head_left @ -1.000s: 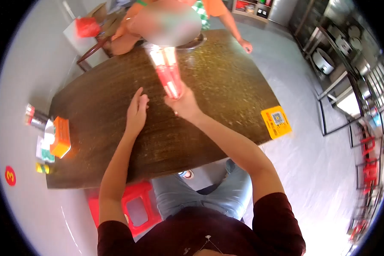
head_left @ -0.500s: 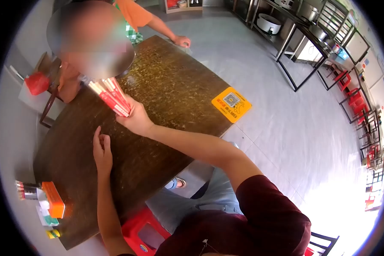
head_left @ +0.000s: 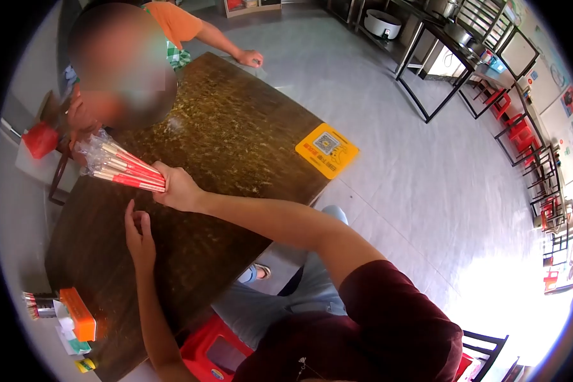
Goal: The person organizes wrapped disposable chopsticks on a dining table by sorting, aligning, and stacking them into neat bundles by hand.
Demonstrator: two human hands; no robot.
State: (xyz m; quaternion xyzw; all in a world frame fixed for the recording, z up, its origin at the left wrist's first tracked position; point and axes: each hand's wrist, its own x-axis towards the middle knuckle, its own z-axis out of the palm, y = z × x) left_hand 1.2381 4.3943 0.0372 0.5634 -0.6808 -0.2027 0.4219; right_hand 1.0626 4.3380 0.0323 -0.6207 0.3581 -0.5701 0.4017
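My right hand (head_left: 179, 188) is closed around the lower end of a bundle of wrapped chopsticks (head_left: 126, 167). The chopsticks have red and white paper and clear plastic sleeves, and they point left toward the person seated across. Below the bundle, my left hand (head_left: 140, 239) is over the table with its fingers loosely bent and apart, holding nothing. Both hands are over the dark brown wooden table (head_left: 235, 146).
Across the table sits a person in an orange shirt (head_left: 172, 24). A yellow QR-code card (head_left: 328, 151) lies at the right edge. An orange box (head_left: 78, 314) and a chopstick holder (head_left: 41, 305) stand near left. A red stool (head_left: 204, 344) is below me.
My right hand has swung the chopsticks left and turned them flatter, so their plastic-covered ends show. The other person's hand near the face has risen. The view has shifted slightly.
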